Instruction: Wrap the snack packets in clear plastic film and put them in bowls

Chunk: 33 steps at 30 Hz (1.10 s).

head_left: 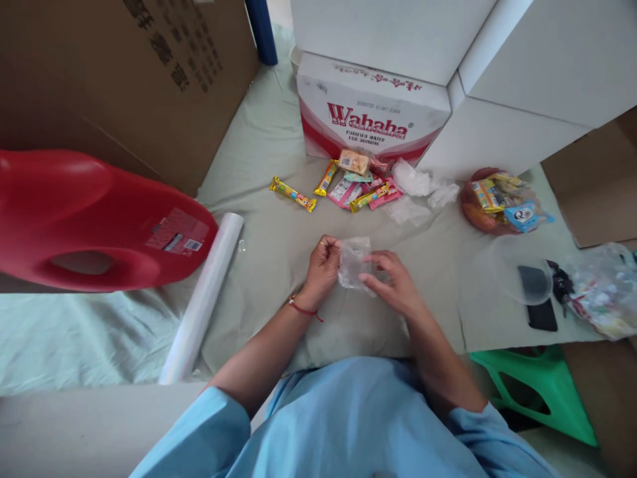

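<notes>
A small clear plastic bag (352,264) is held up in front of me, above the cloth. My left hand (324,262) is closed, pinching the bag's left edge between thumb and fingers. At the bag's right side is my right hand (393,282), its thumb and fingers apart, with the tips over the film. Beyond the hands lies a pile of wrapped snacks, including a pink packet (345,191), a yellow snack stick (369,197) and a wrapped biscuit pack (353,161). Another yellow snack stick (292,194) lies apart on the left. Crumpled clear bags (412,178) rest beside the pile.
A Wahaha carton (373,113) stands at the back. To the right are a bowl of snacks (470,216), a clear round lid (520,265), a phone (542,317) and keys (561,284). A plastic roll (202,302) and a large red jug (114,179) lie left.
</notes>
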Available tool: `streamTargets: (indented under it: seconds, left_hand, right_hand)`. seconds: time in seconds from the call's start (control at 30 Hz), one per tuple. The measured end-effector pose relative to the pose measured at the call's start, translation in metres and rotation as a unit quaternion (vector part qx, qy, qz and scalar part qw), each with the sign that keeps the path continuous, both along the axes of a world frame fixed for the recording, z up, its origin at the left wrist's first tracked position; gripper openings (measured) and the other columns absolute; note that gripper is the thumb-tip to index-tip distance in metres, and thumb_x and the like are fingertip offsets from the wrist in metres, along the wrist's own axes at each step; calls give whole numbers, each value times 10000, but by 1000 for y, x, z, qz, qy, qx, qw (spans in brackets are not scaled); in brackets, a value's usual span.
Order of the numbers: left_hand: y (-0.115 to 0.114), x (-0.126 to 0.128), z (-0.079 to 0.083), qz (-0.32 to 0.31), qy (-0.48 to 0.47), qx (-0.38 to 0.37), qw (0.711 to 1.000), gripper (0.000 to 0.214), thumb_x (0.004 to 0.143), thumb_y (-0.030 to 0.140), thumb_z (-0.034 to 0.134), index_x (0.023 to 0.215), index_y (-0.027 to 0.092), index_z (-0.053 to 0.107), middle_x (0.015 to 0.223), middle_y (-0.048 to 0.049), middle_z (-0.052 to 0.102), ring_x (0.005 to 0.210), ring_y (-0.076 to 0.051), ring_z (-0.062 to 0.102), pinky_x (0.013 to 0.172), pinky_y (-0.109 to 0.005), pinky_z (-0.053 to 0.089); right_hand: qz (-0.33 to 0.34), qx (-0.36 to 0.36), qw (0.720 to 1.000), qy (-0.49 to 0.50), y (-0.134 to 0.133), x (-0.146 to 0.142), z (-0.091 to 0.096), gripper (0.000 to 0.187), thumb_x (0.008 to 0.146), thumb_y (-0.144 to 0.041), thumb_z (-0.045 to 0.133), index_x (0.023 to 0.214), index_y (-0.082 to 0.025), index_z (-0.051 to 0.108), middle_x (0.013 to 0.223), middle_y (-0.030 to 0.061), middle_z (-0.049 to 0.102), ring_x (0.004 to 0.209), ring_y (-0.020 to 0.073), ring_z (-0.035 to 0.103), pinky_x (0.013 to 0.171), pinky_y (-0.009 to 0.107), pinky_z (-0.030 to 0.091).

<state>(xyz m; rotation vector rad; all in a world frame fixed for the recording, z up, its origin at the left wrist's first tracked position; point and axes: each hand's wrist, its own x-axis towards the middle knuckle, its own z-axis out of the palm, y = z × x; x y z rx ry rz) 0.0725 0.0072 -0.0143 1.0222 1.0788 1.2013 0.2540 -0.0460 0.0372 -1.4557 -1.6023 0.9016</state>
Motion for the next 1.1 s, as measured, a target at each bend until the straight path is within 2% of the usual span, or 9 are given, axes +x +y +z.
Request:
streamTargets:
  seconds: [0.1,0.2,0.27,0.4,0.47,0.6,0.8,0.9,1.1]
  left_hand:
    - [1,-3,0,46,53,39,997,406,852,549,747,1011,240,537,851,21,544,731,-130,510,662,-248,433]
    - [2,-8,1,110,134,85,981,445,772,487,828,1054,235,594,1003,-13,575,827,-143,531,718,-255,442]
    - [0,-11,2,80,161,81,980,341,867,543,733,939,221,643,870,5,564,740,-139,494,682,-265,412]
    - [-4,-10,6,-44,169,81,981,546,1003,670,465,846,206,707,739,-7,587,715,-161,531,695,-298,414]
    - [-5,-7,6,-65,199,98,973,492,974,648,543,932,201,744,829,-30,652,747,-164,565,710,-298,426]
    - [-2,-6,2,-77,253,77,961,270,907,425,689,1024,196,770,865,-31,691,706,-148,571,685,-286,431]
    - [1,-5,-2,-91,270,72,956,239,899,370,672,1038,211,785,809,-19,694,680,-153,574,656,-289,406]
    - [1,-4,-4,-100,276,70,953,169,854,351,701,910,210,776,725,0,653,632,-141,537,626,-283,368]
    - [4,-10,0,-80,121,26,989,227,838,427,697,835,200,699,715,22,602,642,-116,487,628,-255,381]
  right_hand:
    - [-49,-33,997,54,5,-15,-14,297,913,-530,694,845,-241,721,818,41,671,796,205,614,759,332,503]
    - [-122,-74,983,114,2,-11,-21,320,916,-534,672,831,-225,668,698,-7,581,638,151,511,614,280,427]
    - [-138,-78,978,135,-1,-4,-19,323,907,-536,685,831,-222,659,669,-20,555,614,140,480,590,271,401]
    - [-145,-73,974,158,-2,1,-10,335,892,-544,715,814,-224,659,662,-20,559,612,138,481,584,269,399]
    - [-135,-78,973,172,-2,0,-9,345,886,-551,730,806,-223,656,662,-19,561,618,139,493,596,272,412]
    - [-113,-94,969,200,-3,-4,-11,348,885,-560,738,837,-221,677,709,-9,594,640,143,524,643,284,446]
    - [-114,-101,964,217,-2,-4,-17,340,880,-557,740,838,-225,679,702,-12,592,632,141,520,638,283,438]
    - [-107,-109,964,216,-2,-4,-18,330,874,-552,746,857,-227,690,715,-8,604,636,144,530,650,289,452]
    - [-159,-95,954,236,-10,27,-15,346,848,-563,766,826,-234,658,751,0,629,631,141,512,615,279,443]
